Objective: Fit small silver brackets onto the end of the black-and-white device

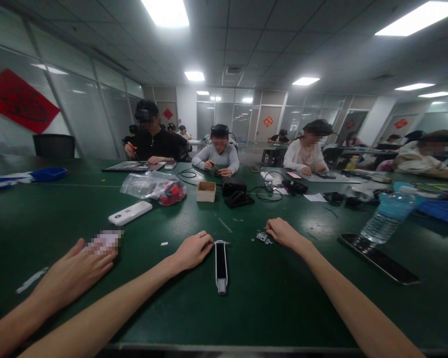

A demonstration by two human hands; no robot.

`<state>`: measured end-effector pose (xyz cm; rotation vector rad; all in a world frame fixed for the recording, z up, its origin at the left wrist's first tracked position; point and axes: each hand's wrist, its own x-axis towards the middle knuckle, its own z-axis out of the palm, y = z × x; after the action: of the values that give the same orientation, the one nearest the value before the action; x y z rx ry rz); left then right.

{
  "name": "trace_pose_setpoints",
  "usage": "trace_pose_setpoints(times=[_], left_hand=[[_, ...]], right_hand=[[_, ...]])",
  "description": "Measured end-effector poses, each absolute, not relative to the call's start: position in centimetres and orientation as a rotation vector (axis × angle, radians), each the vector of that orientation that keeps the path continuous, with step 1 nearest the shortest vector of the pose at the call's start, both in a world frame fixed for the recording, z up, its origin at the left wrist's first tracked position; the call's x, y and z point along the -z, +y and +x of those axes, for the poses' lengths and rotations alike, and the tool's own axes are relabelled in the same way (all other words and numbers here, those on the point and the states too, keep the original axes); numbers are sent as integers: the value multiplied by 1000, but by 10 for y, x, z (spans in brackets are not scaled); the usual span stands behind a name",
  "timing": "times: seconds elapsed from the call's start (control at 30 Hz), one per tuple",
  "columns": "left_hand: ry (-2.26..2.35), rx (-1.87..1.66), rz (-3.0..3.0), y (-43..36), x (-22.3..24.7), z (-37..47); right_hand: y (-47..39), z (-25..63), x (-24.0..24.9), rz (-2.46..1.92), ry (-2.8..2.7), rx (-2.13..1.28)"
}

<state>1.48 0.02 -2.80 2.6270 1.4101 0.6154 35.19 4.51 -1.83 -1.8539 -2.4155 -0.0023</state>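
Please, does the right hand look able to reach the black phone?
Probably yes: nothing seems to block the right hand from the phone; the bottle is at its far end, but its near end looks free.

Device point(221, 263) lies left of parts point(263, 238) (box point(206, 195) behind).

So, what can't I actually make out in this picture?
All in the head view:
- Whether the right hand pinches anything: its curled fingers hide it.
- The left hand's exact hold, if any, on the white gadget: its own fingers cover it.
- The small grey parts: too small to identify.
- The pale thing by a neighbour's hand: blurred into blocks.
- The blue tray: cut off by the right edge.
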Motion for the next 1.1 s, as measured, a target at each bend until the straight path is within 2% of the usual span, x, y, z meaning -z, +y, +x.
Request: trace_pose_setpoints(times=[0.23, 1.1], left_hand=[[1256, -482, 2657, 4, 25, 13], [1230, -572, 2615, 0, 23, 20]], right_hand=[[47, 351, 19, -1799, -2436, 41], [39, 347, 11, -1841, -2461, 87]])
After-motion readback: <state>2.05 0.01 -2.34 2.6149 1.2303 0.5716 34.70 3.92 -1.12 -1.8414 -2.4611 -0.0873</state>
